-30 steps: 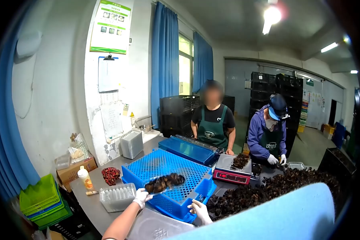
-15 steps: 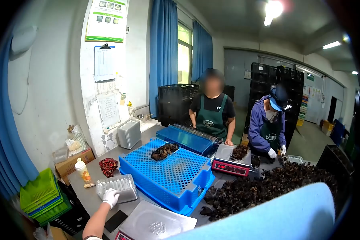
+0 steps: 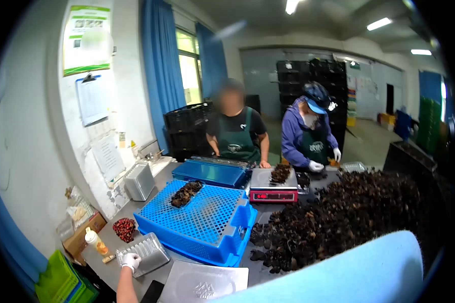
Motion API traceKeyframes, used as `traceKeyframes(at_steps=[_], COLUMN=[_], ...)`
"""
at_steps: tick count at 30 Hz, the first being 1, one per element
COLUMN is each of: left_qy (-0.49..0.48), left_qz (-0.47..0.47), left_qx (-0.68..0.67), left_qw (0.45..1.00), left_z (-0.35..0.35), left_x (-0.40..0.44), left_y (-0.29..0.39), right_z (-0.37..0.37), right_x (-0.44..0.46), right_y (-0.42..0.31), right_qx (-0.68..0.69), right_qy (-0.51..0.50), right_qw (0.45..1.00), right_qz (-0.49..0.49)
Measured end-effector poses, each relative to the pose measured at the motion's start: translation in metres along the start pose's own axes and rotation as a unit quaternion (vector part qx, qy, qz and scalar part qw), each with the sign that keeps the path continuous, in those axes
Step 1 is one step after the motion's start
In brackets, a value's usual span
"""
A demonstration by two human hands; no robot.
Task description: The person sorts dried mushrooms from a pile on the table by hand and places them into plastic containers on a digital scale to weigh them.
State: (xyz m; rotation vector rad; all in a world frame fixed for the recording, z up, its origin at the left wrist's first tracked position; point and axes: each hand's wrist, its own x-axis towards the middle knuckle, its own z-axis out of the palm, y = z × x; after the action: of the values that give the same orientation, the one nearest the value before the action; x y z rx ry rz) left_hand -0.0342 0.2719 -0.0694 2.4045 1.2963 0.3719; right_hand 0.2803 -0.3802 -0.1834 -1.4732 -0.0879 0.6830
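My left hand (image 3: pixel 131 261), in a white glove, is at the near left edge of a stack of clear plastic trays (image 3: pixel 150 255), its fingers curled over the rim. The stack lies on the metal table (image 3: pixel 106 262). Close by on the right is the bare plate of a scale (image 3: pixel 205 280), with a dark phone (image 3: pixel 152 292) partly showing beside it. Beyond the trays, an upturned blue crate (image 3: pixel 184 237) bears a tray of dark dried fungus (image 3: pixel 186 194). My right hand is not visible.
A blue cloth-like shape (image 3: pixel 359 267) blocks the lower right. A fungus heap (image 3: pixel 338 217) covers the right side. Two people stand across the table near a red scale (image 3: pixel 273 196). A bottle (image 3: pixel 96 241) and a red-patterned bundle (image 3: pixel 124 229) lie left.
The view has turned right, so the scene sits further left. My left hand stays at the tray stack, its fingers more curled. Across the table, the gloved person's hands have shifted.
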Motion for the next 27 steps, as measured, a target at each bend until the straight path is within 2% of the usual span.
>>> traceKeyframes(at_steps=[1, 2, 3, 4, 5, 6, 9, 12, 14, 15, 17, 18, 19, 22, 23, 25, 26, 27], left_qy=[-0.009, -0.040, -0.070, -0.009, -0.022, 0.006, 0.164, 0.313, 0.344, 0.329, 0.253, 0.253, 0.190, -0.027, -0.039, 0.006, -0.014, -0.003], left_qz=[0.012, -0.013, -0.037, -0.048, -0.035, -0.047, -0.064, 0.029, 0.148, 0.210, 0.332, 0.420, 0.477, 0.491, 0.454, 0.409, 0.371, 0.391], left_qx=[0.014, 0.013, 0.014, 0.030, 0.047, 0.071, 0.086, 0.024, -0.029, -0.040, -0.032, 0.021, 0.003, 0.050, 0.036, 0.105, 0.079, 0.038], left_qw=[1.000, 0.999, 0.997, 0.998, 0.998, 0.996, 0.981, 0.949, 0.927, 0.920, 0.908, 0.871, 0.858, 0.869, 0.889, 0.906, 0.925, 0.919], left_z=[0.002, 0.018, 0.009, 0.013, 0.016, 0.014, 0.018, 0.028, 0.034, 0.034, 0.024, 0.036, 0.032, 0.031, 0.034, 0.018, 0.014, 0.013], left_x=[0.011, 0.035, 0.040, 0.027, 0.025, 0.021, 0.009, -0.023, -0.062, -0.088, -0.156, -0.170, -0.194, -0.229, -0.236, -0.263, -0.271, -0.278], left_y=[-0.009, -0.040, -0.027, -0.018, -0.009, -0.005, 0.012, 0.045, 0.082, 0.107, 0.156, 0.148, 0.160, 0.148, 0.139, 0.170, 0.178, 0.199], right_z=[-0.001, 0.015, 0.024, 0.027, 0.029, 0.030, 0.037, 0.035, 0.032, 0.035, 0.040, 0.043, 0.045, 0.050, 0.050, 0.049, 0.048, 0.047], right_x=[-0.005, -0.032, -0.051, -0.054, -0.055, -0.062, -0.087, -0.104, -0.111, -0.120, -0.143, -0.153, -0.157, -0.169, -0.172, -0.181, -0.186, -0.189], right_y=[0.002, -0.034, -0.054, -0.048, -0.039, -0.037, -0.046, -0.023, 0.007, 0.003, -0.006, -0.011, -0.014, -0.011, -0.006, 0.005, 0.014, 0.019], right_qx=[0.001, -0.013, -0.025, -0.036, -0.049, -0.044, -0.058, -0.095, -0.169, -0.161, -0.220, -0.233, -0.246, -0.271, -0.276, -0.274, -0.329, -0.383], right_qy=[-0.004, 0.000, 0.005, 0.014, 0.021, 0.012, -0.007, -0.021, -0.027, -0.023, -0.048, -0.062, -0.077, -0.121, -0.132, -0.124, -0.134, -0.143], right_qw=[1.000, 1.000, 1.000, 0.999, 0.999, 0.999, 0.998, 0.995, 0.985, 0.986, 0.972, 0.967, 0.962, 0.954, 0.951, 0.952, 0.927, 0.894], right_qz=[-0.001, 0.001, 0.004, 0.004, 0.007, 0.008, 0.010, -0.020, -0.036, -0.023, -0.073, -0.082, -0.091, -0.050, -0.049, -0.065, -0.123, -0.182])
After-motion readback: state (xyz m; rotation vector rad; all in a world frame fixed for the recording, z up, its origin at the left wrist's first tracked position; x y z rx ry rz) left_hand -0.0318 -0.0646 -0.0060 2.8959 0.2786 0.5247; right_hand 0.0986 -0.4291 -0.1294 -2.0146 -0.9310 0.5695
